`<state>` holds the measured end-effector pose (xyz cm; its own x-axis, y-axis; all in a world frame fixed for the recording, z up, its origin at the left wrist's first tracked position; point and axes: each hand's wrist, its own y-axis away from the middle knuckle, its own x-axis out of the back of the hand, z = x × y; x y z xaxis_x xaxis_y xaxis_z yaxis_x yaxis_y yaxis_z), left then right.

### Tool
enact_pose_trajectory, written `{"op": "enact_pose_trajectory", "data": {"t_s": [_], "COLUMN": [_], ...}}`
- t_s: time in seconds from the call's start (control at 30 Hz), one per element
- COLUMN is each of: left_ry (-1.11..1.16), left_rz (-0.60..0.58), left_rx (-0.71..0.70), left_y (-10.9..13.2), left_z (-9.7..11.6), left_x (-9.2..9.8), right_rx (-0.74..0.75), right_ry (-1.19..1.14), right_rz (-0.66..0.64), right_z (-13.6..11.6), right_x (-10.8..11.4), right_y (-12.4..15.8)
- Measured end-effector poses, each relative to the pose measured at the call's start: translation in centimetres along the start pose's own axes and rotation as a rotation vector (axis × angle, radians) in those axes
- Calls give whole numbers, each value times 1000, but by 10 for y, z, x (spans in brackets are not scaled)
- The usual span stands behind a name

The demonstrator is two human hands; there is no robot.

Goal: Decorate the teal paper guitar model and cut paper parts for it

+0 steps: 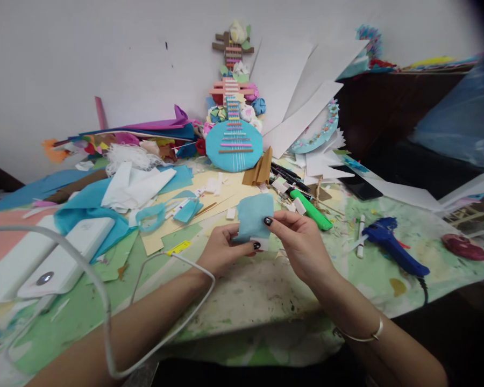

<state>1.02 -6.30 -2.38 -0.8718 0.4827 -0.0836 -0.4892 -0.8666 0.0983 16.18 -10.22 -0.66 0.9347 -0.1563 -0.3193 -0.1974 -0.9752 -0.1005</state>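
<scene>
A small light-blue piece of paper is held upright above the front middle of the table. My left hand pinches its lower left part, thumb across the bottom, where a small white piece shows. On the right edge, my right hand grips the same paper between thumb and fingers. Behind it, a blue round-bodied paper instrument with strings and paper flowers leans on the wall. A blue glue gun lies to the right of my right hand.
A white cable loops over my left forearm. White power banks and blue cloth-like paper lie left. Beyond my hands are a green marker, pens and paper scraps. A black phone and dark red object lie right.
</scene>
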Motion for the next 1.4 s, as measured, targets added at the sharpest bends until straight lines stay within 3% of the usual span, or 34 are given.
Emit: {"op": "enact_pose_trajectory", "data": {"t_s": [0.27, 0.47, 0.63, 0.93, 1.17, 1.4], "left_ry": [24, 60, 3, -25, -1, -65], "left_rz": [23, 41, 128, 112, 22, 5], "left_rx": [8, -5, -85, -210, -123, -196], "left_y": [-1, 3, 2, 1, 3, 5], "left_z": [-7, 3, 2, -7, -5, 0], "left_x": [2, -1, 0, 4, 4, 2], "right_rx": [46, 113, 314, 578, 563, 550], "right_ry": [41, 165, 387, 483, 492, 470], "right_rz": [-42, -137, -158, -223, -212, -231], "right_z": [-3, -6, -5, 10, 11, 10], "right_x": [1, 4, 6, 11, 12, 16], "right_y": [7, 22, 33, 37, 39, 40]}}
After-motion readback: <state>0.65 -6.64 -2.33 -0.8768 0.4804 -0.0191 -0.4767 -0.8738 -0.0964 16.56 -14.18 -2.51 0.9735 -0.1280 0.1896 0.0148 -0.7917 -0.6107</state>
